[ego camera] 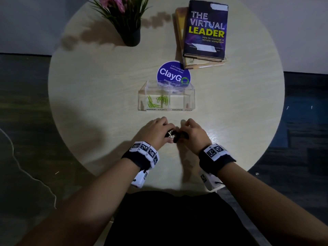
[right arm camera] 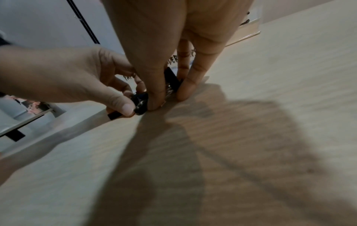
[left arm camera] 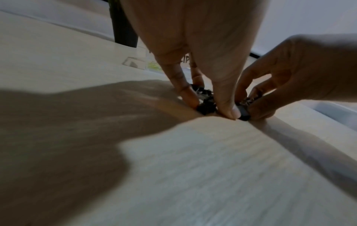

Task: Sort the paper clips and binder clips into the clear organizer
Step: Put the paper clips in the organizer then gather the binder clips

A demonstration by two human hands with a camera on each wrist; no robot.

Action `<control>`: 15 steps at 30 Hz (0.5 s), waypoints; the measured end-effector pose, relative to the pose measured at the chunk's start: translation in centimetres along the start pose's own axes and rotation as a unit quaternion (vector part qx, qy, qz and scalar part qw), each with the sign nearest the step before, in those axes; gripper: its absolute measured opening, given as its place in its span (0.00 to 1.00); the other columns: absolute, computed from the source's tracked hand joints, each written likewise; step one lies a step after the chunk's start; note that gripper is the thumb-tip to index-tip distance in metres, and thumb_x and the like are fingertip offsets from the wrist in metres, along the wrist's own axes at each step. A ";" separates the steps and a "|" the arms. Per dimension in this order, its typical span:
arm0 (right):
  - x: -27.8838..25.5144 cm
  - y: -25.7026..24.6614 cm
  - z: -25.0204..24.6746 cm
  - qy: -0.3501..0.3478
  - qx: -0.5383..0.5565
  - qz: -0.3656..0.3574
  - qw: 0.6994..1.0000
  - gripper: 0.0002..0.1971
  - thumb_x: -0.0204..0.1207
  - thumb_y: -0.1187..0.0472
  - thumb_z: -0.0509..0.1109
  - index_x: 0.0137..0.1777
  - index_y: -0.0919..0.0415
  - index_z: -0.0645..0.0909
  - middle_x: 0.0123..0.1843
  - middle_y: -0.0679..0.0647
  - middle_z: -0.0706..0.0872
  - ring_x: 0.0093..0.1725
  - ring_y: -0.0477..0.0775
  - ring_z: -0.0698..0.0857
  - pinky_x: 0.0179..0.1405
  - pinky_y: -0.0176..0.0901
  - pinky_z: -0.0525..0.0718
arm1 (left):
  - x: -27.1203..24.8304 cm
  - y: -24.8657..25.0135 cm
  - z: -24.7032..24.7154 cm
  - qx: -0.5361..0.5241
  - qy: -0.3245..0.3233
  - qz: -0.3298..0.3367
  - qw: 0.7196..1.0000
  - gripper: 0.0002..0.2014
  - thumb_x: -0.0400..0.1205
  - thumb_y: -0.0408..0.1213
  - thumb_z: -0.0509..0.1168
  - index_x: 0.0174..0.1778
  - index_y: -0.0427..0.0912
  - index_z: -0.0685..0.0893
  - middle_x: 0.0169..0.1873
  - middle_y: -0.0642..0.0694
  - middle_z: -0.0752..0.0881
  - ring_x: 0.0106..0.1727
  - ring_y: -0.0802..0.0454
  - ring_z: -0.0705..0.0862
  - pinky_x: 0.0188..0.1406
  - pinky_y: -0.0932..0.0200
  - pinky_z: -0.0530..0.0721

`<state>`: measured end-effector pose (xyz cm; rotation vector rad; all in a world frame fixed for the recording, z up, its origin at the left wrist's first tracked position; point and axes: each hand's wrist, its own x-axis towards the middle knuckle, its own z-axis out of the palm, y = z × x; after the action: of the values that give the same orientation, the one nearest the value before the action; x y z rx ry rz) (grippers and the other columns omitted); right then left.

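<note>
Both my hands meet on the round table [ego camera: 88, 103] just in front of the clear organizer [ego camera: 166, 98], because the black binder clips [ego camera: 173, 135] lie bunched there in a small heap and I want to gather them together. My left hand [ego camera: 156, 130] arches over the heap, its thumb and fingers [left arm camera: 190, 94] curled down round several clips and pressing them against the wood. My right hand [ego camera: 192, 133] comes in from the other side, thumb and fingertips closed on another clip at the heap's edge. Both wrists are raised, palms down, knuckles nearly touching. How many clips each hand truly has is hard to say, since the fingers cover most of them. The green paper clips [ego camera: 158, 101] already lie in the organizer's left compartment; the right one looks empty, so I judge the binder clips belong there next.
</note>
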<state>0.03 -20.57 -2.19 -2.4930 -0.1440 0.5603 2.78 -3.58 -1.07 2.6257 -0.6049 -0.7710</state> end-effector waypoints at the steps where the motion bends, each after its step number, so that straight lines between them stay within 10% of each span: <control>1: 0.1 0.1 0.0 0.003 0.003 0.006 1.000 0.13 0.61 0.66 0.79 0.45 0.64 0.83 0.47 0.66 0.80 0.41 0.68 0.82 0.35 0.44 0.76 | -0.1 0.0 -0.1 0.005 0.006 -0.007 1.000 0.16 0.72 0.48 0.76 0.53 0.50 0.81 0.49 0.47 0.79 0.51 0.45 0.80 0.49 0.47 0.83; 15: 1.4 -0.9 -4.6 0.136 0.091 -0.009 0.986 0.05 0.62 0.73 0.77 0.35 0.64 0.87 0.36 0.63 0.85 0.30 0.60 0.85 0.34 0.49 0.86 | -0.4 1.0 -4.5 -0.128 0.065 -0.078 0.987 0.06 0.80 0.36 0.70 0.49 0.39 0.88 0.52 0.45 0.85 0.44 0.54 0.79 0.37 0.80 0.65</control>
<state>3.31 -21.88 1.23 -2.3580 -0.0081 0.2095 4.81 -3.36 3.13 2.4802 -0.2466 -0.6653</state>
